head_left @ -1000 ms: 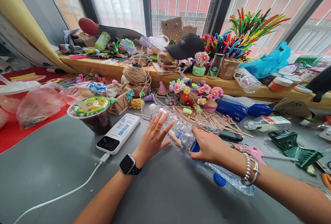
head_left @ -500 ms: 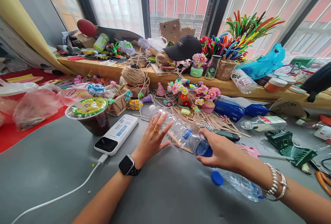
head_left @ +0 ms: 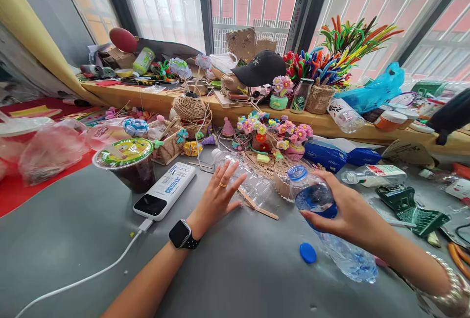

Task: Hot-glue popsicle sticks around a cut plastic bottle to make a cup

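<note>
My right hand (head_left: 341,205) is wrapped around a clear plastic bottle (head_left: 314,196) with a blue label. The bottle slants, its uncapped blue-tinted neck pointing away to the upper left. Its crumpled-looking lower body shows below my hand, near the table. A blue bottle cap (head_left: 307,253) lies on the grey table just left of that body. My left hand (head_left: 216,193), with a ring and a watch, has its fingers spread against the near side of another clear plastic bottle (head_left: 253,181) lying on its side. Wooden craft sticks (head_left: 266,213) lie under and beside that bottle.
To the left stand a lidded drink cup (head_left: 134,171) and a white power bank (head_left: 167,191) with a cable. Behind are handmade flowers (head_left: 293,137) and a twine ball (head_left: 191,107). Blue tissue packs (head_left: 325,154), a labelled bottle (head_left: 378,175) and orange-handled scissors (head_left: 457,257) are at right.
My right hand has moved right with the blue-labelled bottle, whose neck has swung up and away from the lying bottle. My left hand and the blue cap have stayed in place.
</note>
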Demonstrator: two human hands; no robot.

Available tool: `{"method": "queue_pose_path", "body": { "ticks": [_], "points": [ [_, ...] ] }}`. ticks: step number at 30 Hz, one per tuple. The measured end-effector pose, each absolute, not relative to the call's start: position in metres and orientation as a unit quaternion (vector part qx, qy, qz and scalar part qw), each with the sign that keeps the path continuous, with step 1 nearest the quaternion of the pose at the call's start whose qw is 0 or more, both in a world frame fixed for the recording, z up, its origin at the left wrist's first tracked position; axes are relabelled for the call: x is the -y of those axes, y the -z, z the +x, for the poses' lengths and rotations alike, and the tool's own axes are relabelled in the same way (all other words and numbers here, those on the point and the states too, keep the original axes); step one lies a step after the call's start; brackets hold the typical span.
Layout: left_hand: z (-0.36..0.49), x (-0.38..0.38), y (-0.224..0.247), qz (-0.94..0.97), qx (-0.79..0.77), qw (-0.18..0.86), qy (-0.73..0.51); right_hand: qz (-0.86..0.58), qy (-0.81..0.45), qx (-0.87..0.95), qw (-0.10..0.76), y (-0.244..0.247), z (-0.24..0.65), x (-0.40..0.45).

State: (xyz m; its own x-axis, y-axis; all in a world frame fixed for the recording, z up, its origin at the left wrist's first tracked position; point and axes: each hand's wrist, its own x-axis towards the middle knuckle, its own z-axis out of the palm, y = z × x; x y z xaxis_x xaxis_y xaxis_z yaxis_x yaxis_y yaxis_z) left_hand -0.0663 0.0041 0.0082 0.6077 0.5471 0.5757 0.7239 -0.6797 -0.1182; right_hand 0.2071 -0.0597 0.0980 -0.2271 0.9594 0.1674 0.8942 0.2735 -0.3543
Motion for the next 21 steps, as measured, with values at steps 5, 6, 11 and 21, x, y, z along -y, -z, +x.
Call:
{"method": "queue_pose_path", "body": {
  "ticks": [5, 6, 11, 21],
  "points": [
    [-0.066, -0.005, -0.007, -0.879, 0.362, 0.171, 0.257, -0.607, -0.031, 0.754, 0.250, -0.106, 0.215, 0.063],
    [-0.066, -0.005, -0.008, -0.880, 0.362, 0.170, 0.258, -0.609, -0.018, 0.745, 0.272, -0.107, 0.216, 0.063],
    [-0.066, -0.005, -0.008, -0.881, 0.358, 0.170, 0.259, -0.628, 0.002, 0.670, 0.394, -0.105, 0.218, 0.059],
    [-0.066, -0.005, -0.007, -0.882, 0.356, 0.165, 0.261, -0.624, -0.042, 0.575, 0.528, -0.072, 0.204, 0.051]
  ]
}}
